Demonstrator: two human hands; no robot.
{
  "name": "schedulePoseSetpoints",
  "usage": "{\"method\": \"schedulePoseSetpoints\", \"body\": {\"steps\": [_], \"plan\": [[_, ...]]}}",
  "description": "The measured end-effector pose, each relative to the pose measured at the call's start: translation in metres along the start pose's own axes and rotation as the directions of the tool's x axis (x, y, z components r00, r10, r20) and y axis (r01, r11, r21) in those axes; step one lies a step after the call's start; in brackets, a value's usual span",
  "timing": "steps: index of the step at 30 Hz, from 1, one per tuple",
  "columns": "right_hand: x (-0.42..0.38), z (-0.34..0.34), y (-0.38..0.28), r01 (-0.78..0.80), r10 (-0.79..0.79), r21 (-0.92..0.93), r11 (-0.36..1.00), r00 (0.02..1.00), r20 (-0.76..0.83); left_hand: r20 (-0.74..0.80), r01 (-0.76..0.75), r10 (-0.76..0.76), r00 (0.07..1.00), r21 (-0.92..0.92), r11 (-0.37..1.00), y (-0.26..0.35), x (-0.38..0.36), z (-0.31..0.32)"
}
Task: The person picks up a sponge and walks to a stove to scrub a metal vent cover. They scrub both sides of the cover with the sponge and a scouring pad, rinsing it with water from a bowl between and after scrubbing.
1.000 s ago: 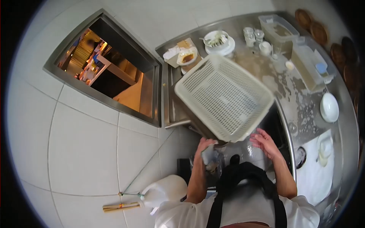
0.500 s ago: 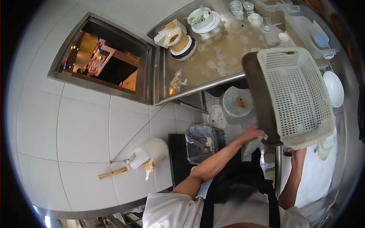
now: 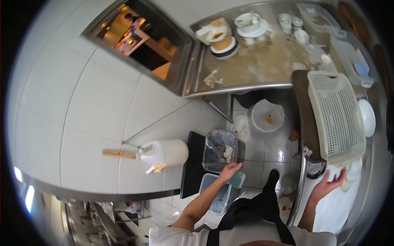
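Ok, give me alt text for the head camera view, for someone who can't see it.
Seen from above, a person's left hand holds a green sponge over a lined bin on the floor. Their right hand is open just below a white basket resting on a brown tray. Behind is a wet steel counter with stacked dishes.

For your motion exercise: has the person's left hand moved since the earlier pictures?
Yes. The left hand has left the white basket on the steel counter and gone down-left to the lined bin, holding a green sponge.
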State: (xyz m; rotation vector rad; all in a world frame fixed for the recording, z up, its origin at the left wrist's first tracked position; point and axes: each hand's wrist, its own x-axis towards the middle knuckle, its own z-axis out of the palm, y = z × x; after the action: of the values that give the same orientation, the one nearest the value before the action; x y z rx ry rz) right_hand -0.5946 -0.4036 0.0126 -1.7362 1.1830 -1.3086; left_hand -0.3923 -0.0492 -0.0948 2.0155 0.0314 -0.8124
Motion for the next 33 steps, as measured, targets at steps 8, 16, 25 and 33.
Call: {"method": "schedulePoseSetpoints", "body": {"steps": [8, 16, 25, 33], "plan": [[-0.28, 0.065, -0.062, 0.032, -0.362, 0.404, 0.914, -0.383, 0.85, -0.531, 0.001, -0.14, 0.836, -0.253, 0.967, -0.211, -0.205, -0.099], [-0.569, -0.02, -0.17, -0.036, -0.335, 0.628, 0.777, -0.868, 0.365, -0.804, -0.447, 0.02, 0.594, -0.309, 0.84, -0.301, -0.454, -0.127], [-0.574, 0.079, -0.02, 0.712, 0.182, 0.486, 0.507, -0.639, 0.747, -0.874, -0.554, -0.43, -0.225, -0.248, 0.794, -0.46, -0.703, -0.179], [-0.803, 0.127, -0.142, 0.716, 0.601, 0.254, 0.65, -0.689, 0.405, -0.669, -0.605, -0.599, -0.441, -0.271, 0.748, -0.608, -0.827, -0.286]]}}
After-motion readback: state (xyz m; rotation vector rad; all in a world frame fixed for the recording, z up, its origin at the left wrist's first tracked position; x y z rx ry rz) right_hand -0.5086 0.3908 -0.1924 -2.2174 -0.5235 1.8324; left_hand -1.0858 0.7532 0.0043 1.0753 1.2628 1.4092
